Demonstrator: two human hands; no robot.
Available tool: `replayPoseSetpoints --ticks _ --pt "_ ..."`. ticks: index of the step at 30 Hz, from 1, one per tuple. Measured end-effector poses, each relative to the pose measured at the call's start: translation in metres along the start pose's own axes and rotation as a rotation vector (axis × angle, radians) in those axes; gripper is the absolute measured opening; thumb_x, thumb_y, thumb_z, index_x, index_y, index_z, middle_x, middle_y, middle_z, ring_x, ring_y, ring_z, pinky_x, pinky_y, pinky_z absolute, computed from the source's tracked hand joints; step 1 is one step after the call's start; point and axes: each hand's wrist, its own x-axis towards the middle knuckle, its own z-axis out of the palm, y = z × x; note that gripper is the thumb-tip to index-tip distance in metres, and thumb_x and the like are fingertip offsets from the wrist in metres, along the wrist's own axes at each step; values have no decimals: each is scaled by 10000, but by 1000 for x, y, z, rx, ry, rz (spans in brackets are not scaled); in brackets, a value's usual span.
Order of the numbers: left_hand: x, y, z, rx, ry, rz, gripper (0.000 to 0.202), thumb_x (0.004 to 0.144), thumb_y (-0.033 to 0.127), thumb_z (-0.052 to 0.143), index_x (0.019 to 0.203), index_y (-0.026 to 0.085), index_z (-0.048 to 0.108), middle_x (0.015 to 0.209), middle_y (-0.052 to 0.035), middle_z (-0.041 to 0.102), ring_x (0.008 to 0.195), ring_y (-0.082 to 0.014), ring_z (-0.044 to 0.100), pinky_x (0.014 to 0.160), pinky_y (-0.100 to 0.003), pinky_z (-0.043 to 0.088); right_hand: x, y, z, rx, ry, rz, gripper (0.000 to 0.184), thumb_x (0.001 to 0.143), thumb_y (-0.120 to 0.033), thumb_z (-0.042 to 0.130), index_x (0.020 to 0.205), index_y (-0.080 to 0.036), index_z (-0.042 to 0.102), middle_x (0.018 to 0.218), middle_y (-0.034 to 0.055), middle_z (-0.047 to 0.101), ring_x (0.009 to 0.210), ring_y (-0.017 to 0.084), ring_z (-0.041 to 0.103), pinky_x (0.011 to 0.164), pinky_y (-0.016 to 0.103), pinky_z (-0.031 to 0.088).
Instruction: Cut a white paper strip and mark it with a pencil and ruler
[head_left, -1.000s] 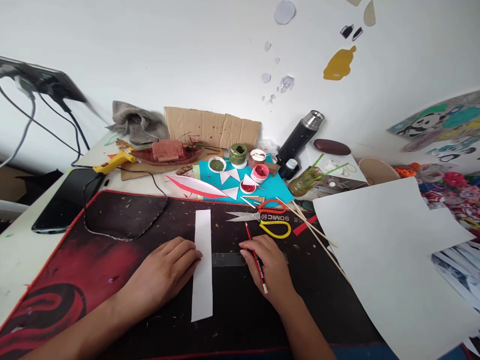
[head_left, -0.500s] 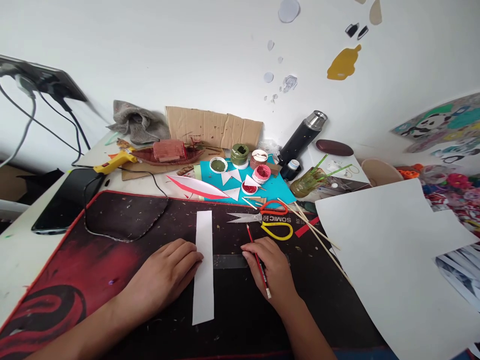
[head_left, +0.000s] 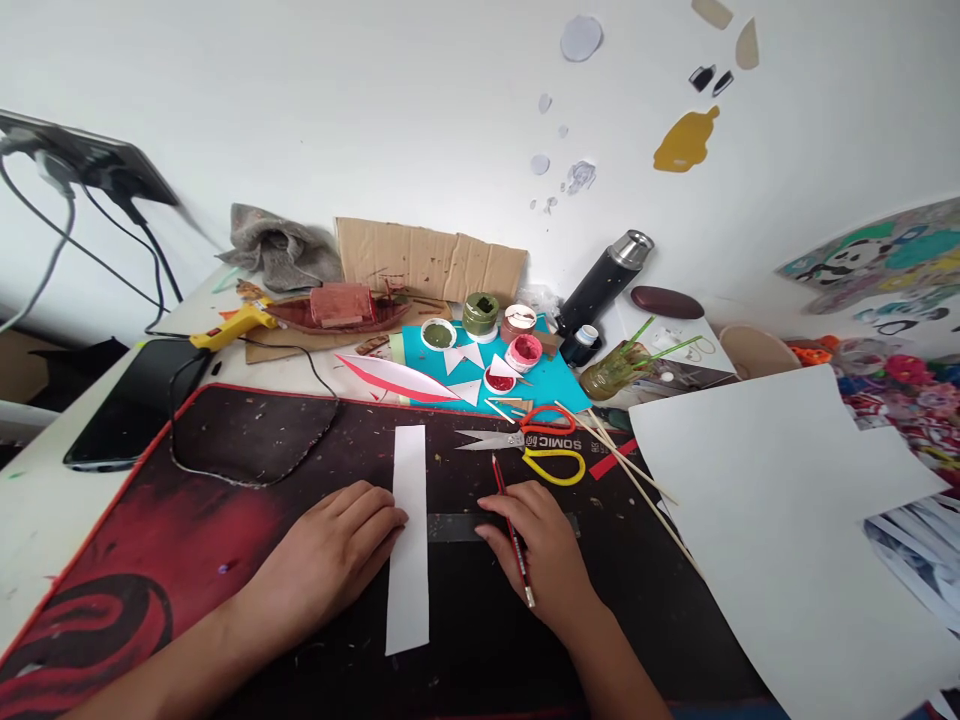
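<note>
A long white paper strip (head_left: 409, 560) lies upright in front of me on the dark mat. My left hand (head_left: 349, 540) rests at its left side, curved fingers together and fingertips on the strip's edge; the thumb is hidden. My right hand (head_left: 536, 550) holds a red and black pencil (head_left: 516, 535), tip pointing away, thumb and index finger slightly parted around it. Under that hand runs a clear ruler-like strip (head_left: 454, 528), reaching toward the paper's right edge. Scissors (head_left: 491, 440) with one orange and one yellow handle lie just beyond the pencil tip, blades to the left.
Beyond the mat (head_left: 247, 560) stand paint pots (head_left: 481, 315) on a blue sheet (head_left: 416, 347), a model boat (head_left: 341, 305), a yellow glue gun (head_left: 234, 325) and a black flask (head_left: 604, 280). Thin sticks (head_left: 645, 485) and a large white sheet (head_left: 772, 520) lie right. A phone (head_left: 135, 400) lies left.
My right thumb and index finger have parted a little, and the pencil's rear end has shifted slightly left. My left hand and the paper strip keep their places.
</note>
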Motion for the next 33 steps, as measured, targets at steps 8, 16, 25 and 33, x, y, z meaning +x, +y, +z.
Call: replayPoseSetpoints --ticks 8,16,25,33 --pt "-1 -1 1 -8 0 -5 156 1112 214 541 1087 216 695 983 -32 723 859 -185 670 755 -331 536 -10 -1 1 -95 -35 -22 203 1102 -171 652 1274 -247 726 1035 90 726 925 264 698 791 410 630" --pt "-1 -1 0 -16 -5 -10 154 1114 215 542 1087 218 694 984 -29 719 853 -180 666 764 -326 530 -10 -1 -2 -168 -81 -33 159 1116 -203 641 1233 -237 742 1021 90 719 898 259 697 759 392 619" --pt "-2 -1 1 -27 -14 -22 161 1108 220 549 1089 226 709 991 -29 721 862 -180 667 761 -333 533 -15 4 -17 -242 -116 -31 162 1123 -224 638 1249 -216 739 1018 99 717 892 263 688 776 409 616" --pt "-2 -2 2 -28 -4 -20 182 1125 232 521 1082 226 698 982 -28 729 854 -188 673 759 -339 535 -17 1 -15 -243 -107 -14 146 1101 -160 644 1173 -229 750 998 90 706 880 262 689 755 388 602"
